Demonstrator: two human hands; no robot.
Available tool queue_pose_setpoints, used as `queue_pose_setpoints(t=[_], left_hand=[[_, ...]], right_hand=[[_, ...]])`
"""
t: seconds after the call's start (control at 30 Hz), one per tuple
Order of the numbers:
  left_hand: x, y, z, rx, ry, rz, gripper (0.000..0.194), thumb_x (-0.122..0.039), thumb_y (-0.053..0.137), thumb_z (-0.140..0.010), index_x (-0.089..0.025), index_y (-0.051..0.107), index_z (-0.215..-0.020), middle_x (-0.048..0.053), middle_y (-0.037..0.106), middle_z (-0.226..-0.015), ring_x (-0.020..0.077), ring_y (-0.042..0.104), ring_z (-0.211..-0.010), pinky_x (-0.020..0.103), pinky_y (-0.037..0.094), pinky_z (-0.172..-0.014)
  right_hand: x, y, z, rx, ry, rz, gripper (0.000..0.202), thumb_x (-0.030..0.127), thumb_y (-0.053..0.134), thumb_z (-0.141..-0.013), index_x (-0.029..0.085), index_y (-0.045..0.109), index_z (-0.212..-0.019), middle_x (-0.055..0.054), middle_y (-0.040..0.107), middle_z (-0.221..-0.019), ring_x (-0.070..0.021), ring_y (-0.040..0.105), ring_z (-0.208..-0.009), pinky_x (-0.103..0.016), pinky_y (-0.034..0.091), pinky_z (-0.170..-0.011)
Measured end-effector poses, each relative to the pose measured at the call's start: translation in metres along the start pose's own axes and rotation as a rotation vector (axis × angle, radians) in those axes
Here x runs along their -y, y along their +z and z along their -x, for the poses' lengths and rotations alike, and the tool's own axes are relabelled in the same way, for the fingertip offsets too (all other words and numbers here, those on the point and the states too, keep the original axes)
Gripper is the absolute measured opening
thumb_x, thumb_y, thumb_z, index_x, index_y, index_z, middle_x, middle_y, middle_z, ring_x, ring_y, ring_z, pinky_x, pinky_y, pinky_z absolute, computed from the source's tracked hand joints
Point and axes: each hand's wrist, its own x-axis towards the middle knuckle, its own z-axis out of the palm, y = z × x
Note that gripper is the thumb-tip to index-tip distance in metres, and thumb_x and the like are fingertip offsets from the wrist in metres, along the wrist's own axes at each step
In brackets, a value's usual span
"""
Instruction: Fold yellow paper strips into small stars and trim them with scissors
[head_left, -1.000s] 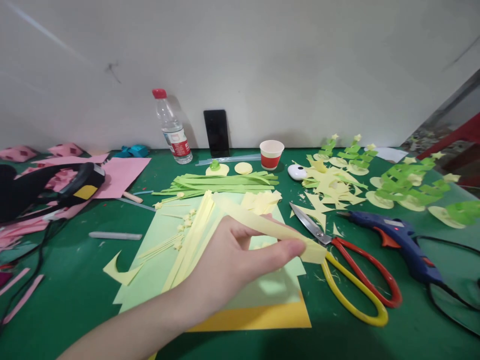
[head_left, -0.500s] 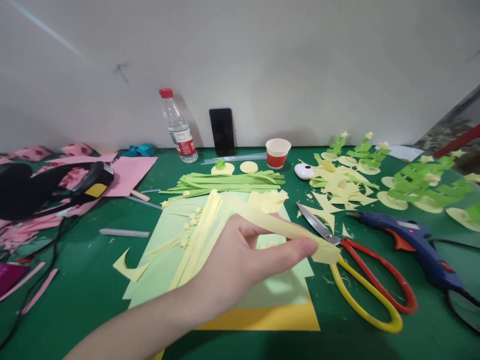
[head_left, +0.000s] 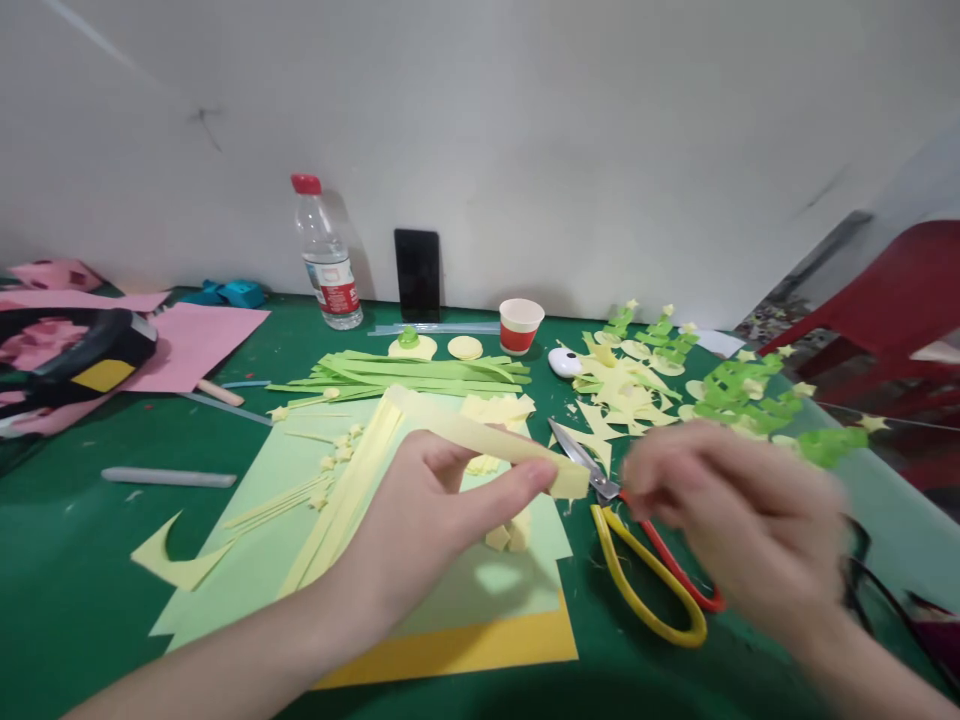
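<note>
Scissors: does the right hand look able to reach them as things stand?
Probably yes: the scissors lie close to the right hand, their yellow handle uncovered, though the hand hides part of the red handle.

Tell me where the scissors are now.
In the head view, the scissors lie right of centre on the green table, between the left hand and the blurred right hand.

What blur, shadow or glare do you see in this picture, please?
Head view: the right hand is motion-blurred, the left hand fairly sharp; head view: the bottle casts a soft shadow on the wall, with a pale streak upper left.
</note>
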Motion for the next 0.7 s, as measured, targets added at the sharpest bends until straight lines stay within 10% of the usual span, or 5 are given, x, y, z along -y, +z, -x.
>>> queue_pose_setpoints(t=[0.23, 0.53, 0.7], left_hand=[[-0.001, 0.004, 0.003, 0.01, 0.249, -0.185, 0.018, -0.014, 0.063, -0.07, -0.024, 0.071, -0.057, -0.006, 0.065, -0.058, 0.0132, 0.059, -0.063, 0.024, 0.052, -0.066], [0.005, 0.004, 0.001, -0.076, 0.318, -0.231, 0.016, -0.015, 0.068, -0.07, -0.026, 0.073, -0.059, -0.008, 0.074, -0.065, 0.0133, 0.067, -0.067, 0.021, 0.054, -0.066], [0.01, 0.005, 0.0, -0.039, 0.575, -0.172, 0.029, -0.004, 0.064, -0.074, -0.03, 0.075, -0.077, -0.009, 0.077, -0.085, 0.012, 0.068, -0.082, 0.02, 0.053, -0.077]], right_hand=[[0.026, 0.027, -0.034, 0.199, -0.066, -0.107, 0.032, 0.019, 0.045, -0.089, 0.017, 0.051, -0.058, 0.002, 0.048, -0.049, -0.0079, 0.044, -0.044, -0.02, 0.032, -0.043], [0.025, 0.026, -0.028, 0.248, 0.39, -0.543, 0.029, 0.023, 0.049, -0.081, 0.016, 0.058, -0.054, 0.003, 0.048, -0.044, -0.0059, 0.035, -0.04, -0.021, 0.021, -0.037], [0.03, 0.028, -0.029, 0.252, 0.611, -0.752, 0.031, 0.031, 0.048, -0.078, 0.017, 0.053, -0.051, 0.003, 0.044, -0.04, -0.0054, 0.029, -0.036, -0.02, 0.016, -0.034]])
